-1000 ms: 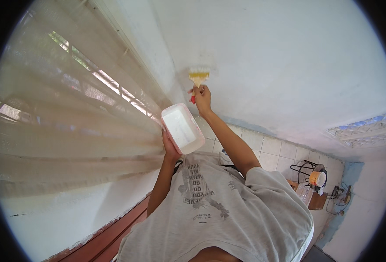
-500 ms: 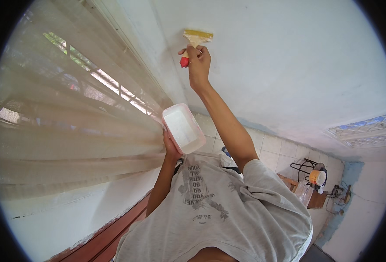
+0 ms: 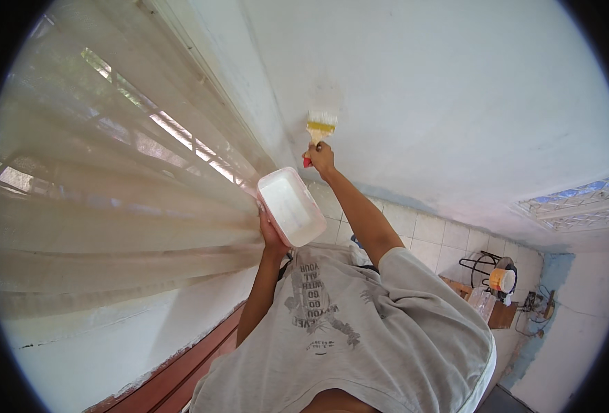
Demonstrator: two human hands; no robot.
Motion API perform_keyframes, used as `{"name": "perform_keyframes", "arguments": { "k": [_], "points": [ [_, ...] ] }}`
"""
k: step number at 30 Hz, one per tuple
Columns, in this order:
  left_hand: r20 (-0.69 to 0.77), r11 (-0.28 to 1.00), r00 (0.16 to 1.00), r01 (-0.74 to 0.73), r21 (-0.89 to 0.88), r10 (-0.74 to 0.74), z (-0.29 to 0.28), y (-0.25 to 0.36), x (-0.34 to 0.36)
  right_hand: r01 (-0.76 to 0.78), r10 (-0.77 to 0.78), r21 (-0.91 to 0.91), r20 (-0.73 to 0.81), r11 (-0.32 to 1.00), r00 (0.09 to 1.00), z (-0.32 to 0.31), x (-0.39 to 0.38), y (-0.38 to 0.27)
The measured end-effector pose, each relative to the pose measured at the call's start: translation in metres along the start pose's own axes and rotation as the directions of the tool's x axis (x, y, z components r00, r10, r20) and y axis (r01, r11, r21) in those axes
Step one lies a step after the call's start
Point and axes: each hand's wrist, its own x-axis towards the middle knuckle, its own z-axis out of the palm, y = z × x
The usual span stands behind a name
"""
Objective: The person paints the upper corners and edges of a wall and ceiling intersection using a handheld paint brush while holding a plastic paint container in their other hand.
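Observation:
My right hand is closed around the handle of a wide paintbrush, which has a yellow band and a red handle end. Its pale bristles point away from me and press against the white wall. Below and to the left, my left hand grips the side of a pinkish plastic tub. White paint shows inside the tub, which is tilted in my view. The fingers under the tub are partly hidden.
A sheer beige curtain hangs over a window close on my left. Pale floor tiles run along the wall's foot. At the right stand a black metal-framed stool with an orange-and-white container and a wooden piece beside cables.
My right hand has brought the brush down the wall toward me, and its bristles now show spread against the surface. The tub in my left hand has barely shifted.

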Motion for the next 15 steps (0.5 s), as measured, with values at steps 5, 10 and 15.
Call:
{"name": "perform_keyframes", "arguments": {
  "k": [5, 10, 15],
  "points": [
    [0.078, 1.0, 0.997, 0.006, 0.001, -0.006, 0.009, -0.006, 0.004, -0.146, 0.142, 0.169, 0.034, 0.975, 0.989, -0.015, 0.011, -0.002],
    [0.105, 1.0, 0.994, 0.013, -0.002, -0.013, 0.009, -0.008, 0.005, 0.194, -0.184, 0.324, -0.06, 0.926, 0.981, 0.002, -0.006, -0.107],
    [0.116, 0.998, 0.992, 0.058, -0.024, -0.055, 0.007, -0.005, 0.005, 0.377, -0.385, 0.334, -0.046, 0.864, 0.922, 0.016, -0.078, -0.256]
  ]
}}
